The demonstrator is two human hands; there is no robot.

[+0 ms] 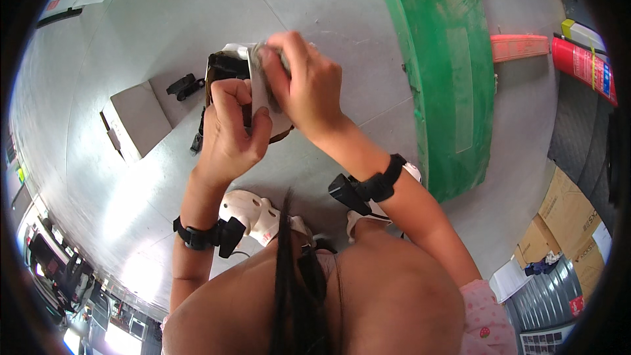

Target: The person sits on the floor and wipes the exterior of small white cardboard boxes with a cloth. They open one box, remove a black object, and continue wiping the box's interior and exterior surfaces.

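While my left hand [231, 128] curls its fingers over the near edge of the box [279, 121] and grips it, my right hand [305, 82] pinches a grey piece [261, 79], which looks like cloth, against the white wall of this box. The box is in front of me, over the floor [342, 0], but whether it rests there I cannot tell. Its top is uncovered and a black item [228, 64] lies inside, so the opening, I judge, is done. The work on the wall seems to be in the middle: the grey piece is at it, and my fingers hide how much is finished. To the left, a black part [186, 87] and a second box [139, 118] lie on the floor, untouched by me; if they need the same care, that is left.
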